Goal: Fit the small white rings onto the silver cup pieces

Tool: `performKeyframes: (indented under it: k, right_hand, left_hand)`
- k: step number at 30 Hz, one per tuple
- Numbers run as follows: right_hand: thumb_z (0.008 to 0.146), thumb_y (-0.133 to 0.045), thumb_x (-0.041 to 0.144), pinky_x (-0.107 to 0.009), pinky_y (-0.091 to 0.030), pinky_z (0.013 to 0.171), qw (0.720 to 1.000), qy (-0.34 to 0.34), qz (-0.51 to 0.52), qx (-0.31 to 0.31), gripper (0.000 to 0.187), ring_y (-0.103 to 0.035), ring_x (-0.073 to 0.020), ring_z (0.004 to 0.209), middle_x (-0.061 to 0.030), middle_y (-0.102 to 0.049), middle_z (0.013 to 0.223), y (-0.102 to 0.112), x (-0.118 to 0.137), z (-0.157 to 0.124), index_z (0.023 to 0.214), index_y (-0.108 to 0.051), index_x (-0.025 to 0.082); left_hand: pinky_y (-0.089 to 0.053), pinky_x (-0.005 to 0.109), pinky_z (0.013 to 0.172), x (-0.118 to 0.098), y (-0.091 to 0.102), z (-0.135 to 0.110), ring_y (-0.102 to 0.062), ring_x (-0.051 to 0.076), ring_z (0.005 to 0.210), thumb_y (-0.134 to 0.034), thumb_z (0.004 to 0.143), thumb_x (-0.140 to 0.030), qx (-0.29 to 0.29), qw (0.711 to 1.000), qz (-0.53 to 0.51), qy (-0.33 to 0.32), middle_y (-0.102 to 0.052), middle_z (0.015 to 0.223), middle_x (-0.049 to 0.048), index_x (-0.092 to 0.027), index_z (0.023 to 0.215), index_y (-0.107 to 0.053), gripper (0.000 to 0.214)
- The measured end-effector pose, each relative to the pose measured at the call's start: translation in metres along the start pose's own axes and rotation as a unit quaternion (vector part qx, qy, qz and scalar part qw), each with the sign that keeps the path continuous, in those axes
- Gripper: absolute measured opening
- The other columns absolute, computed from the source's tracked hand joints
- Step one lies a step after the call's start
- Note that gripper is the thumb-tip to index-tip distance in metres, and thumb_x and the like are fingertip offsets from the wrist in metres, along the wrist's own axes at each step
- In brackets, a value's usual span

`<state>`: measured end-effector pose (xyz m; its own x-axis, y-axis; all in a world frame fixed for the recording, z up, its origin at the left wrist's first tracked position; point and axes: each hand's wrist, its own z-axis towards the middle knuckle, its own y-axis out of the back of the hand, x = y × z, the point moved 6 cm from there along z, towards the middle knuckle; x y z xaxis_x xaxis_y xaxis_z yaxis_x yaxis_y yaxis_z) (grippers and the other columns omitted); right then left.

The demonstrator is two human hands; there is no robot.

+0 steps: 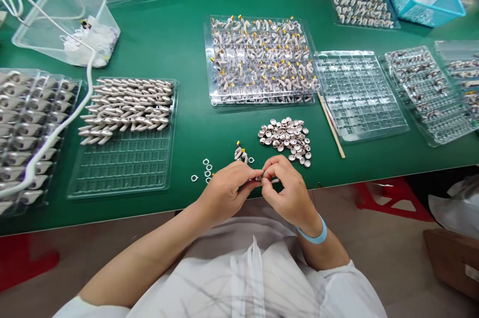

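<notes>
My left hand [228,189] and my right hand [286,188] meet at the near edge of the green table [187,43], fingers pinched together on a small metal part [259,176] that is mostly hidden. Just beyond them lie a few small white rings [205,169], a small white and yellow piece [240,152] and a heap of round metal caps [286,139]. A blue band circles my right wrist.
A clear tray of white and yellow parts [260,61] stands behind the caps. An empty clear tray [359,96] and a thin wooden stick [331,126] lie to the right. Trays of grey pointed pieces [125,108] sit left. A clear tub [65,26] and blue basket [426,1] stand farther back.
</notes>
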<state>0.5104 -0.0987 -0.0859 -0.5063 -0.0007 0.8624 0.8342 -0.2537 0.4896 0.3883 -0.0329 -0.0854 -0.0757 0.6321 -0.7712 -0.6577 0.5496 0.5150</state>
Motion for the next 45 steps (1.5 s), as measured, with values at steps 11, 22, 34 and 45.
performKeyframes:
  k: [11, 22, 34, 45]
  right_hand:
    - [0.082, -0.054, 0.009, -0.028, -0.046, 0.069, 0.998, -0.040, 0.041, 0.033, 0.014, -0.057, -0.0150, 0.081, -0.0017, -0.057, 0.087, 0.002, -0.004, -0.002, 0.075, -0.049, 0.021]
    - [0.086, -0.058, 0.018, -0.026, -0.050, 0.066, 0.996, -0.075, 0.044, 0.012, 0.005, -0.060, -0.0131, 0.068, 0.0013, -0.063, 0.077, 0.001, -0.007, -0.005, 0.085, -0.057, 0.022]
    - [0.089, -0.063, 0.032, -0.025, -0.052, 0.064, 0.976, -0.139, 0.166, 0.014, 0.018, -0.063, -0.0137, 0.072, -0.0007, -0.065, 0.082, 0.000, -0.029, -0.017, 0.104, -0.063, 0.022]
    - [0.088, -0.064, 0.029, -0.026, -0.052, 0.064, 0.977, -0.131, 0.163, 0.035, 0.010, -0.064, -0.0144, 0.072, -0.0008, -0.066, 0.081, -0.004, -0.029, -0.019, 0.095, -0.062, 0.021]
  left_hand:
    - [-0.055, 0.027, 0.074, -0.001, 0.000, -0.002, -0.066, 0.015, 0.078, -0.062, 0.090, -0.012, 0.010, 0.999, -0.041, 0.022, -0.073, 0.084, 0.0042, -0.017, 0.105, -0.069, 0.018]
    - [-0.060, 0.031, 0.079, 0.020, -0.004, -0.009, -0.073, 0.020, 0.087, -0.069, 0.085, -0.029, 0.032, 0.913, -0.253, 0.318, -0.077, 0.094, 0.0075, -0.016, 0.100, -0.074, 0.021]
    - [-0.055, 0.024, 0.057, 0.024, -0.014, -0.007, -0.065, 0.013, 0.059, -0.074, 0.073, -0.028, 0.020, 0.860, -0.299, 0.412, -0.072, 0.070, 0.0029, -0.013, 0.082, -0.072, 0.018]
    - [-0.050, 0.024, 0.058, 0.022, -0.011, -0.009, -0.063, 0.014, 0.062, -0.070, 0.073, -0.024, 0.010, 0.890, -0.254, 0.379, -0.071, 0.068, 0.0033, -0.015, 0.075, -0.071, 0.010]
